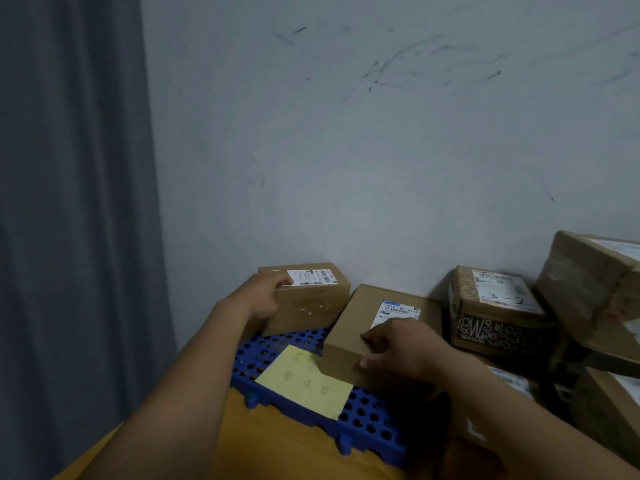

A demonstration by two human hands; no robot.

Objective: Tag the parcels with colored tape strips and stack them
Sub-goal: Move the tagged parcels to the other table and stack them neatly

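Two brown cardboard parcels sit on a blue perforated mat against the wall. My left hand grips the left end of the far small parcel, which bears a white label on top. My right hand holds the near corner of the flat parcel, fingers over its top and front edge; a white-and-blue label shows just beyond the fingers. A yellow paper sheet with faint handwriting lies on the mat, partly under the flat parcel. No colored tape is in sight.
More parcels are piled at the right: one with a black patterned side, a large taped one above it, others below. A grey curtain hangs at the left. The mat rests on an orange surface.
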